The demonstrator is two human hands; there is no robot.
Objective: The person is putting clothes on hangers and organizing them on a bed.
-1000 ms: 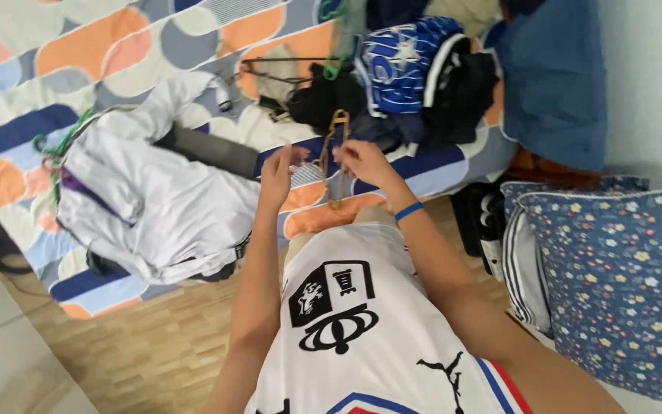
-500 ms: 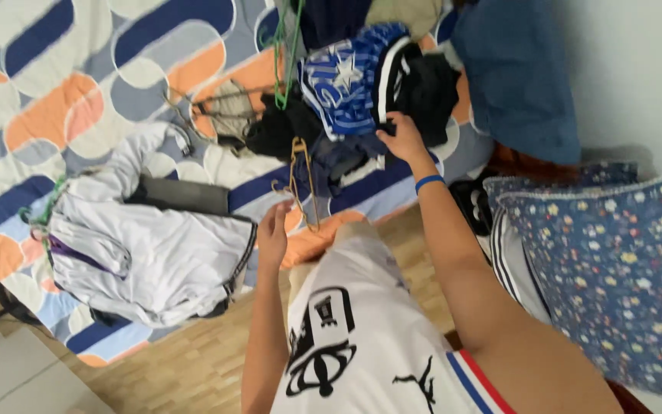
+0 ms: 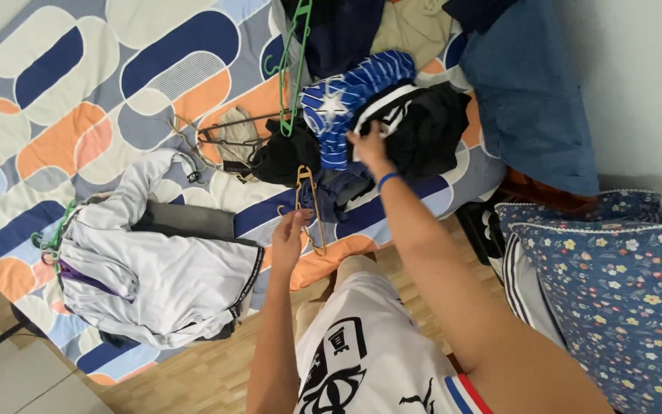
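Observation:
My left hand [image 3: 291, 232] holds a tan clothes hanger [image 3: 309, 201] over the near edge of the bed. My right hand [image 3: 367, 142] reaches into a heap of clothes and grips a black garment with white trim [image 3: 415, 126], next to a blue striped jersey with a white star [image 3: 339, 103]. Both lie on a patterned bedspread [image 3: 78, 84] of orange, blue and white shapes.
A white shirt on a green hanger [image 3: 158, 268] lies spread at the bed's left. A green hanger [image 3: 294, 61] and dark wire hangers [image 3: 227, 134] lie behind it. A blue pillow [image 3: 530, 92] and a floral cushion [image 3: 614, 291] stand at right. Wood floor [image 3: 185, 376] below.
My right hand let go of the tan hanger and reached forward into the clothes heap, taking hold of the black garment. My left hand kept the hanger. The view shifted.

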